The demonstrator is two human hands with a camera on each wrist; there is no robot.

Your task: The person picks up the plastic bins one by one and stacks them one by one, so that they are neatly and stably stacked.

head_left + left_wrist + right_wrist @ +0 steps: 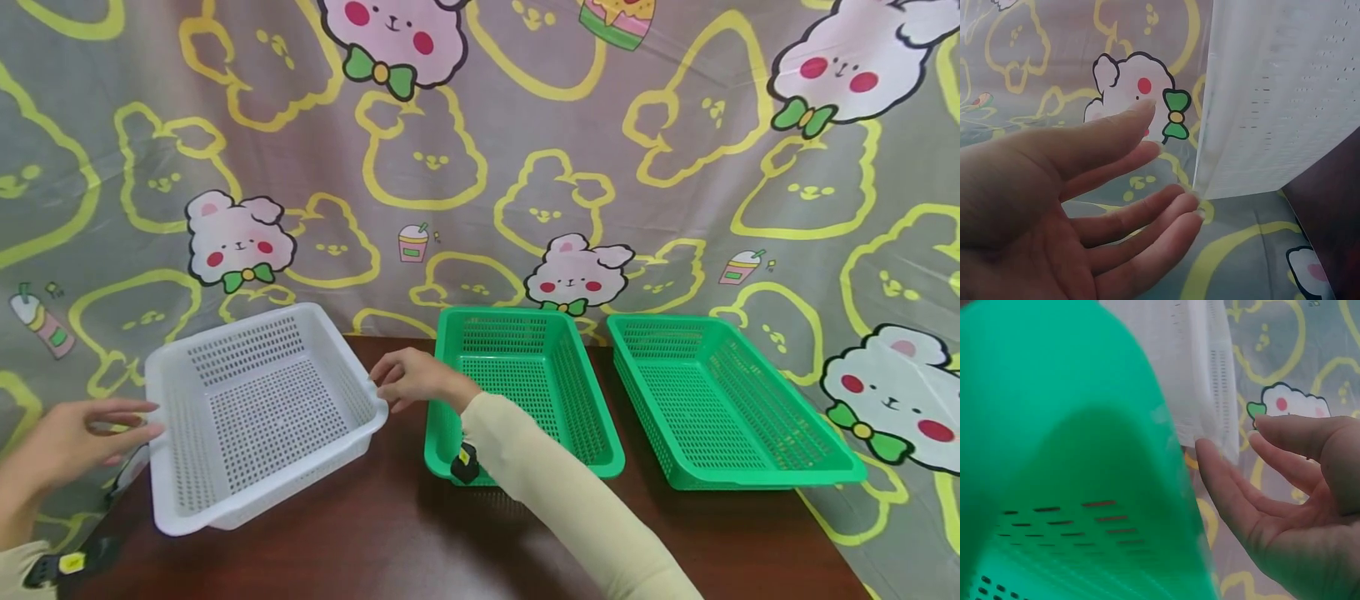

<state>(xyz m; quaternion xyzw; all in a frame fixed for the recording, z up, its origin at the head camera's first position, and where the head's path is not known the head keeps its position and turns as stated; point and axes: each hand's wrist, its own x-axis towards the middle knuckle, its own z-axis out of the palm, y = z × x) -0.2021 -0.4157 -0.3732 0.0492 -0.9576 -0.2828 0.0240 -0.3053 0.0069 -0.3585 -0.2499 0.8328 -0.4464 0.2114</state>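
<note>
A white plastic basket (270, 492) with slotted sides and a perforated floor stands at the left of the dark table. At its left rim is my left hand (71, 442), thumb and fingers apart. The left wrist view shows this hand (1104, 206) with its fingertips close to the white wall (1279, 94) and nothing between them; contact is hard to tell. My right hand (416, 375) is at the opposite rim. In the right wrist view, that hand (1297, 506) has its fingers loosely extended, one fingertip against or just beside the white basket (1179, 381).
A green basket (603, 446) stands under my right forearm, near the middle. Another green basket (780, 477) sits to its right, angled. Both rest on the brown table (390, 542). Behind hangs a grey cloth (480, 242) printed with rabbits and yellow outlines.
</note>
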